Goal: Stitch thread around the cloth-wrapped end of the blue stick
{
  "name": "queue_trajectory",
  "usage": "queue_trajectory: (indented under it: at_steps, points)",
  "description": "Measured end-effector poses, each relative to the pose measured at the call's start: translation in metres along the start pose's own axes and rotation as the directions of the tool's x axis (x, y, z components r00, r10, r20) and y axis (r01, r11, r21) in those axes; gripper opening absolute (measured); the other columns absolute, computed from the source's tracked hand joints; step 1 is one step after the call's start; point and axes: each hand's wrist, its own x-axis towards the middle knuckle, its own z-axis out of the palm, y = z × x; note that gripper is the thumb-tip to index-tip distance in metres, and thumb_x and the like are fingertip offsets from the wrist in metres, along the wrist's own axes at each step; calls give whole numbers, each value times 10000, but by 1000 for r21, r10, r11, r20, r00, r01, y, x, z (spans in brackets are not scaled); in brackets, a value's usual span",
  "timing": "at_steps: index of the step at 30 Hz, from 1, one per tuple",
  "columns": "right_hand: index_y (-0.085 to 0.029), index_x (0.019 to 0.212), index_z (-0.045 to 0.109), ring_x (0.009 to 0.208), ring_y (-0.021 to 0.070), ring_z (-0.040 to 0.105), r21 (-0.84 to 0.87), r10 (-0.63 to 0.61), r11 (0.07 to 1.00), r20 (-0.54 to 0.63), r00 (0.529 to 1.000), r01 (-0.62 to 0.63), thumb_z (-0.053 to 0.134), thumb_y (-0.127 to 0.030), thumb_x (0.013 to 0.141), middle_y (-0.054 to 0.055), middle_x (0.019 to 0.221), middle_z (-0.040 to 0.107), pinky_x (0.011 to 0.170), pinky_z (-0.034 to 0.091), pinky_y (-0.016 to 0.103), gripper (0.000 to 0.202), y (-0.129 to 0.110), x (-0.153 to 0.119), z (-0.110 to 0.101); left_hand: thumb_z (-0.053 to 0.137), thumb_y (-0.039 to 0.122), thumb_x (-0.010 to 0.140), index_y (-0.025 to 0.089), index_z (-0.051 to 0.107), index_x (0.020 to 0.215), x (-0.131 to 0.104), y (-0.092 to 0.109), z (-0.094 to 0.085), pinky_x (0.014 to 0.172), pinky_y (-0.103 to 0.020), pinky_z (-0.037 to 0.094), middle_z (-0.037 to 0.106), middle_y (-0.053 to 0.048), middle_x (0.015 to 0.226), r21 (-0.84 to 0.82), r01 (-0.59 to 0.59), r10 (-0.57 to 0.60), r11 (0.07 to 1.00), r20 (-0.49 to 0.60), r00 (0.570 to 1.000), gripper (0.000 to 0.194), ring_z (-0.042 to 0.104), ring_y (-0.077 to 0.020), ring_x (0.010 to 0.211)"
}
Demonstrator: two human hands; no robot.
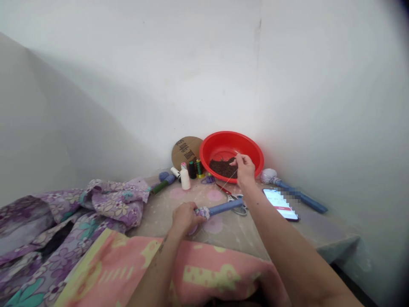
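My left hand (185,218) is closed around the cloth-wrapped end of a blue stick (226,207), where flowered fabric is gathered and bunched. The stick's bare end points right, over the scissors (239,209). Raised in front of the red basin, my right hand (245,167) pinches a pale thread (228,181). The thread runs taut down and left toward the stick. A thin light bit shows at the right fingertips; whether it is a needle I cannot tell. My left palm hides the head of the stick.
The red basin (258,158) holds dark brown grains. Left of it stand a cardboard disc (182,149), a white thread cone (185,179) and several spools. A similar ball-headed stick (306,202) and a lit phone (281,204) lie right. Flowered purple cloth (118,204) is heaped left.
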Motion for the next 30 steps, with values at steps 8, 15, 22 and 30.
queue_trajectory:
  at_steps: [8,15,22,30]
  points:
    - [-150,670,603,541,95,457,-379,253,923,714,653,58,559,-301,649,-27,581,547,530,344,204,159,33,-51,-11,576,562,504,285,603,850,-1,-2,1,593,-244,347,623,-15,859,-26,-6,6,1000,7,1000,444,556,-187,777]
    - [-168,743,659,514,87,443,-493,371,827,840,395,272,608,-186,591,-35,553,553,481,294,185,161,54,-93,-7,570,559,523,277,603,864,-3,4,-7,607,-243,367,628,-20,879,-25,15,-14,1000,36,999,443,566,-200,813]
    - [-156,654,623,600,133,490,-570,204,790,591,780,225,511,-290,688,22,626,599,551,340,217,179,57,-74,-5,575,552,519,275,607,862,-2,1,-4,605,-246,363,629,-15,876,-36,-8,9,999,27,1000,441,565,-196,796]
    - [-188,779,668,656,166,532,-683,284,706,516,808,188,520,-329,678,34,702,639,596,366,249,228,55,-45,-13,578,572,494,270,610,847,0,-3,2,600,-248,348,622,-18,864,-50,-13,14,999,18,1000,465,552,-192,777]
